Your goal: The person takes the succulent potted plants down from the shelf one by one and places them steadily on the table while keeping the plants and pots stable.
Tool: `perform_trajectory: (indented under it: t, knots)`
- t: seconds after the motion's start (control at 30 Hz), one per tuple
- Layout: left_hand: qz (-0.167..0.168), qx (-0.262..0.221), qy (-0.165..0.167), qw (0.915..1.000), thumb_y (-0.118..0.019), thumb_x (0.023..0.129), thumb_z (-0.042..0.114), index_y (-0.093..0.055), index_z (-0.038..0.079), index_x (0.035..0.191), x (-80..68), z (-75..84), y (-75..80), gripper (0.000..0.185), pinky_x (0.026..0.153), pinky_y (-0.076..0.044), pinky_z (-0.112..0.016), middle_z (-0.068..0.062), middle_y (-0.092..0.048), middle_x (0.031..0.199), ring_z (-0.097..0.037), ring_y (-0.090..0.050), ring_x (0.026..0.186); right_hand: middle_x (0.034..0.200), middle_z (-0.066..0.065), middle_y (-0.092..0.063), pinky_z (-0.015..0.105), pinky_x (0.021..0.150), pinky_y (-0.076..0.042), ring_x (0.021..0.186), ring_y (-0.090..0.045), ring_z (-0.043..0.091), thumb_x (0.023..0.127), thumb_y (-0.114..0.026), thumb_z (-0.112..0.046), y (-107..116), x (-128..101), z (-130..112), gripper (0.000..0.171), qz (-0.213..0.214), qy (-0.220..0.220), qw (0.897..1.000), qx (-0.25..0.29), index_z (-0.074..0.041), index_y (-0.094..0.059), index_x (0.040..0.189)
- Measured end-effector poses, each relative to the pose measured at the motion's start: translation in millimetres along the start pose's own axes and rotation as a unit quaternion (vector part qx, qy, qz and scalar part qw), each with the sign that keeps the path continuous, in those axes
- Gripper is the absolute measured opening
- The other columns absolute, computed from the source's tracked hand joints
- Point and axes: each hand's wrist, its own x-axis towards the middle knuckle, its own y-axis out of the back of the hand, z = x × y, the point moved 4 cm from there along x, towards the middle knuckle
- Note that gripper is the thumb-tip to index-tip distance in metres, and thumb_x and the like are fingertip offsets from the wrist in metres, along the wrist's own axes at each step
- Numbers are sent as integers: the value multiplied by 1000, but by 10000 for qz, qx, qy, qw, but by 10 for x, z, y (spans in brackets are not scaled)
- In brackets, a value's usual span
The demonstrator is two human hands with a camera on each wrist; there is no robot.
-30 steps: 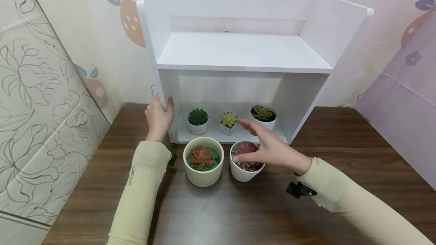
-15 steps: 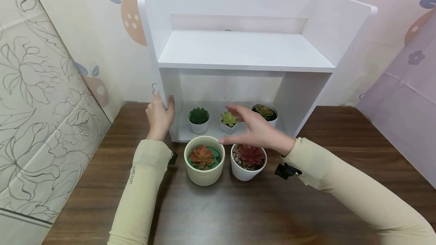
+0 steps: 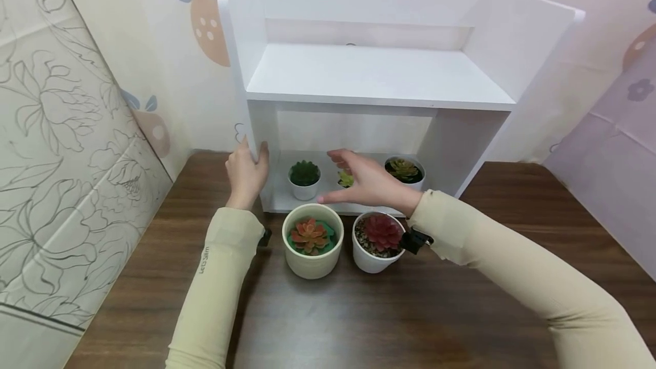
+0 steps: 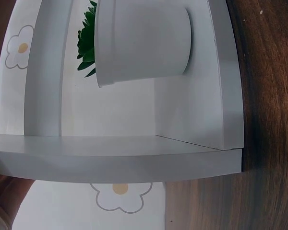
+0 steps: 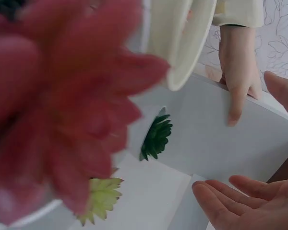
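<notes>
Left hand (image 3: 247, 176) gripping one white shelf (image 3: 379, 73), right hand (image 3: 366, 182) spread

The left hand's grip was clenched on the left side panel (image 3: 237, 67) of the white shelf, thumb against the inner face. The right hand's grip was released, its thumb and fingers held apart; in the head view it partly covered one yellow-green succulent (image 3: 345, 179), while the right wrist view showed it apart from the plants.

Five plants were in sight. Three stood in the white shelf's lower compartment: one dark green succulent (image 3: 304, 173) at the left, the yellow-green succulent in the middle, and one olive succulent (image 3: 404, 169) at the right. Two stood on the brown worktop (image 3: 328, 323) just in front, side by side: one orange succulent (image 3: 310, 236) in a cream pot (image 3: 311, 265), and one red succulent (image 3: 381, 230) in a white pot (image 3: 370, 262). Two pale sleeves (image 3: 497, 249) covered the forearms.
</notes>
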Motion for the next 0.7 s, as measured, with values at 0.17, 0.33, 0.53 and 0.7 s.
perform_trajectory:
  t: [0.17, 0.33, 0.53, 0.7]
  knots:
    - [-19, 24, 11, 10000, -53, 95, 21, -59, -4, 112, -2, 16, 0, 31, 87, -46, -56, -27, -68, 106, -44, -65, 98, 147, 14, -43, 43, 105, -40, 131, -46, 30, 79, -76, -43, 21, 97, -38, 89, -85, -17, 10000, 21, -8, -32, 147]
    - [-65, -14, 75, 9999, -53, 95, 21, -59, -4, 112, -11, 25, 4, 31, 88, -46, -55, -27, -67, 106, -44, -64, 99, 145, 15, -44, 41, 105, -40, 131, -46, 30, 78, -76, -43, -4, 197, -53, 89, -219, -174, 9995, 112, -8, -32, 147]
    - [-84, -30, 97, 9999, -53, 95, 20, -59, -5, 114, -27, 35, 10, 33, 90, -46, -55, -27, -67, 109, -44, -64, 102, 147, 17, -41, 42, 106, -39, 133, -44, 31, 80, -74, -43, -27, 325, -60, 88, -336, -409, 9984, 196, -7, -31, 148]
    - [-56, -49, 95, 9999, -53, 95, 21, -59, -5, 114, -36, 45, 23, 32, 89, -46, -55, -27, -67, 109, -44, -64, 102, 148, 16, -41, 43, 104, -41, 133, -44, 30, 81, -72, -44, -43, 420, -73, 86, -389, -647, 9970, 182, -6, -32, 147]
